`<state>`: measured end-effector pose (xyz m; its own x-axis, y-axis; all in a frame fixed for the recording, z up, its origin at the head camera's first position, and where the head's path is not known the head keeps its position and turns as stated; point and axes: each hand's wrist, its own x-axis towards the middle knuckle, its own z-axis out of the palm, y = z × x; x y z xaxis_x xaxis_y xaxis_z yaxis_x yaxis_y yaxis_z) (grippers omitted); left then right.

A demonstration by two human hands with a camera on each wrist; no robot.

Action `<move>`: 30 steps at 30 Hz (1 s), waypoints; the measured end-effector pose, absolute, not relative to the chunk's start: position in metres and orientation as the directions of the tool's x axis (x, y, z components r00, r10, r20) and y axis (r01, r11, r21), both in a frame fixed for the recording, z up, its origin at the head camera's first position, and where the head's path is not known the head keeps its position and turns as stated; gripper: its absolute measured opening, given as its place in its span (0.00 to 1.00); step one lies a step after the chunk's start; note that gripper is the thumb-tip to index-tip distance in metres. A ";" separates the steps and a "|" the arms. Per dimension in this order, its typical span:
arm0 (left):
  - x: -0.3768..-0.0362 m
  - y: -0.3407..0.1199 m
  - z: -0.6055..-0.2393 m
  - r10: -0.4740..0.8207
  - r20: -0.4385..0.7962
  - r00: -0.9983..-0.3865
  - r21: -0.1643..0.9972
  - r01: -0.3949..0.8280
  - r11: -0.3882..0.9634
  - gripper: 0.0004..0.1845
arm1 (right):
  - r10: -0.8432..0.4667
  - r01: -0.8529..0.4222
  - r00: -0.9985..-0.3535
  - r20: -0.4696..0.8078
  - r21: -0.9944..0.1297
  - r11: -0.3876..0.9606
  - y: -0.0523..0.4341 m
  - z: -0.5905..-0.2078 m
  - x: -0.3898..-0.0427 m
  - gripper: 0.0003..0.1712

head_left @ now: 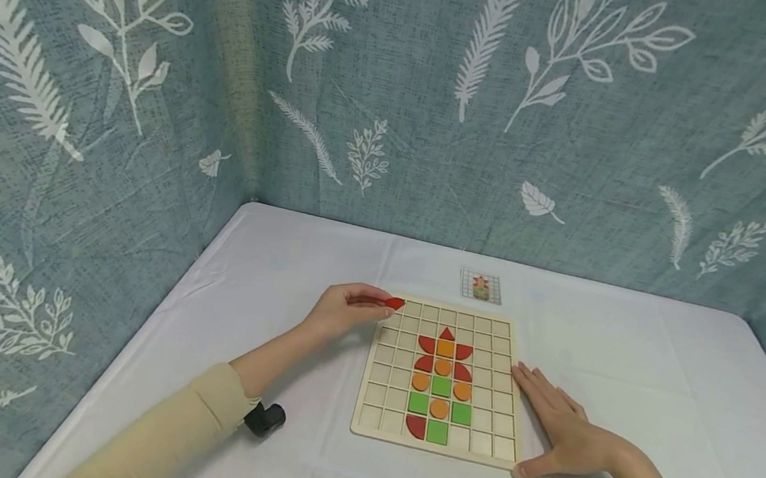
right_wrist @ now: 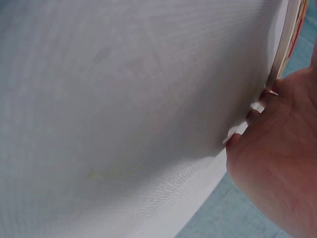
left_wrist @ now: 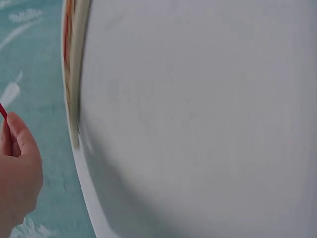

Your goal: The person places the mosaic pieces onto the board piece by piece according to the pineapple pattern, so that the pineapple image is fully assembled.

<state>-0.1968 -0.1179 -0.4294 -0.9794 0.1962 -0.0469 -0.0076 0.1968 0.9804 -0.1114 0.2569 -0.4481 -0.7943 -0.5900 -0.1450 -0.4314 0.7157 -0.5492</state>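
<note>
The left hand (head_left: 345, 310) hovers at the upper left corner of the wooden grid board (head_left: 378, 398), its fingers curled and pinching a small red piece (head_left: 394, 303) held just over the board's top left cell. In the middle of the board lies a pattern of red, orange and green pieces (head_left: 441, 386), and beyond its far edge, a little apart on the white tablecloth (head_left: 626, 364), lies a small pattern card (head_left: 481, 285). The right hand (head_left: 563, 433) rests flat on the cloth against the board's right edge, fingers straight and together, thumb along the lower right corner, holding nothing.
</note>
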 end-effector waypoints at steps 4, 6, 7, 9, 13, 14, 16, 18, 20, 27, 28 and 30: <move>-0.187 -0.100 -0.428 0.243 -0.074 -0.967 0.989 -0.041 0.139 0.16 | -0.592 -0.431 -0.793 -0.144 -0.554 0.712 0.257 -0.448 -0.111 0.74; -0.181 -0.090 -0.428 0.272 -0.086 -0.959 0.991 -0.056 0.119 0.16 | -0.590 -0.426 -0.793 -0.149 -0.557 0.713 0.257 -0.448 -0.110 0.74; -0.179 -0.085 -0.428 0.286 -0.095 -0.954 0.991 -0.064 0.114 0.16 | -0.589 -0.423 -0.794 -0.152 -0.558 0.714 0.257 -0.447 -0.110 0.74; -0.173 -0.075 -0.427 0.328 -0.108 -0.938 0.991 -0.077 0.106 0.16 | -0.585 -0.417 -0.795 -0.160 -0.557 0.718 0.257 -0.447 -0.110 0.74; -0.162 -0.058 -0.426 0.418 -0.125 -0.900 0.985 -0.061 0.164 0.16 | -0.579 -0.410 -0.796 -0.178 -0.545 0.731 0.257 -0.445 -0.112 0.74; -0.160 -0.055 -0.426 0.449 -0.121 -0.885 0.983 -0.046 0.175 0.15 | -0.577 -0.409 -0.795 -0.184 -0.541 0.735 0.257 -0.445 -0.112 0.74; -0.156 -0.048 -0.427 0.500 -0.106 -0.860 0.974 0.011 0.225 0.13 | -0.575 -0.407 -0.795 -0.192 -0.534 0.741 0.257 -0.444 -0.112 0.74; -0.153 -0.042 -0.428 0.558 -0.088 -0.825 0.966 0.065 0.249 0.11 | -0.574 -0.407 -0.795 -0.195 -0.531 0.743 0.257 -0.444 -0.112 0.74; -0.151 -0.038 -0.428 0.612 -0.072 -0.788 0.953 0.127 0.276 0.10 | -0.576 -0.412 -0.795 -0.191 -0.525 0.744 0.258 -0.444 -0.112 0.74; -0.149 -0.028 -0.431 0.788 0.047 -0.614 0.817 0.477 0.323 0.10 | -0.590 -0.433 -0.790 -0.167 -0.529 0.730 0.258 -0.443 -0.112 0.74; -0.150 -0.027 -0.432 0.809 0.060 -0.585 0.786 0.527 0.323 0.10 | -0.590 -0.432 -0.789 -0.170 -0.530 0.730 0.258 -0.443 -0.113 0.73; -0.151 -0.025 -0.433 0.846 0.077 -0.527 0.730 0.608 0.312 0.09 | -0.587 -0.425 -0.790 -0.176 -0.532 0.732 0.258 -0.442 -0.112 0.74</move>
